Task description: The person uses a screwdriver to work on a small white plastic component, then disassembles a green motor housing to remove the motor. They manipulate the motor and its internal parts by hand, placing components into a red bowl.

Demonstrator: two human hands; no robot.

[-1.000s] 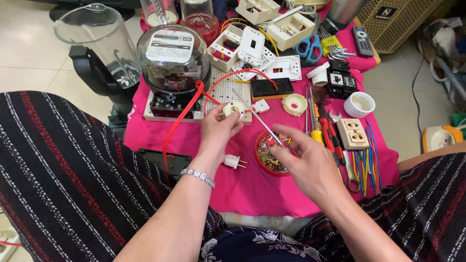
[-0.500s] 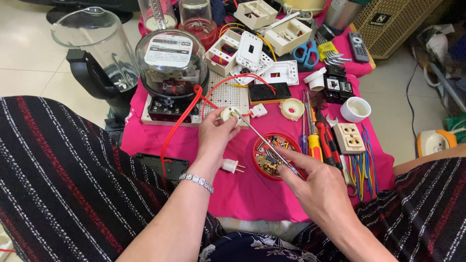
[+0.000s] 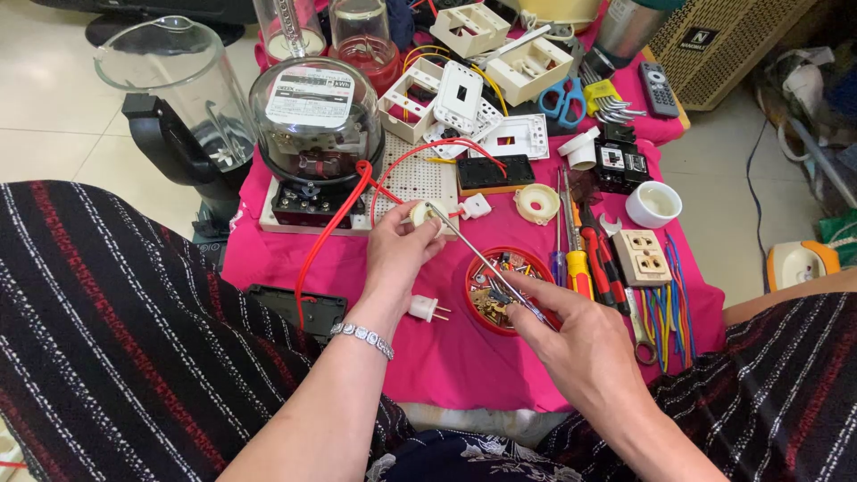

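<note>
My left hand [image 3: 398, 253] grips a small round cream-coloured fitting [image 3: 427, 217] over the pink cloth [image 3: 446, 357]. A thin screwdriver [image 3: 480, 261] slants from my right hand [image 3: 585, 346] up to the fitting, its tip resting on it. A red wire [image 3: 332, 228] runs from the fitting past a glass-domed electric meter [image 3: 314, 120]. Just under the screwdriver shaft sits a round red tin [image 3: 478, 281] of screws and small parts. A white two-pin plug [image 3: 426, 310] lies beside my left wrist.
Screwdrivers [image 3: 580, 259], a beige double socket [image 3: 644, 258], coloured wires [image 3: 665, 308] and a white cup [image 3: 653, 204] lie to the right. White switch plates [image 3: 460, 98], blue scissors [image 3: 562, 98] and a remote [image 3: 661, 89] sit at the back. A blender jug [image 3: 183, 107] stands at left.
My right hand drew back and swung the screwdriver up, so its tip now rests on the fitting in my left hand. The left hand stayed put.
</note>
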